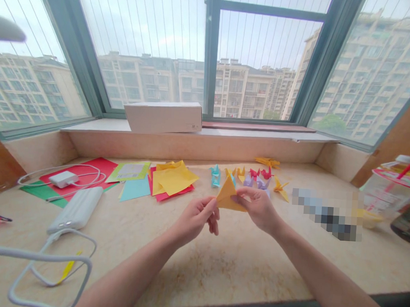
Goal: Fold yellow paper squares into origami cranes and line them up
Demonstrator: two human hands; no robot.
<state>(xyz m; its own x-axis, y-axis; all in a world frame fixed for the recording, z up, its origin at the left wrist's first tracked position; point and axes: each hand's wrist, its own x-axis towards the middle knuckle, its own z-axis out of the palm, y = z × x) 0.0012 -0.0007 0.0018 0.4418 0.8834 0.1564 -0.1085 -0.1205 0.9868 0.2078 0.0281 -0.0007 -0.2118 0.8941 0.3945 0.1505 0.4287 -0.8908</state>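
Note:
A folded piece of orange-yellow origami paper (227, 196), roughly triangular with its point up, is held above the counter between both hands. My left hand (199, 215) pinches its left corner between thumb and fingers. On the right side, my right hand (257, 206) grips the other corner with thumb and forefinger. Just behind stand several small folded paper cranes: blue ones (215, 176), red ones (266, 172), purple ones (263, 184) and a yellow one (281, 188). A stack of yellow paper sheets (175, 177) lies left of the hands.
Red sheets (101, 168), a light blue sheet (135, 189) and a white charger (63, 178) lie left. Nearer are a white power bank (76, 209) and its cable (88, 276). A white box (163, 116) sits on the sill. A plastic cup (379, 196) stands right.

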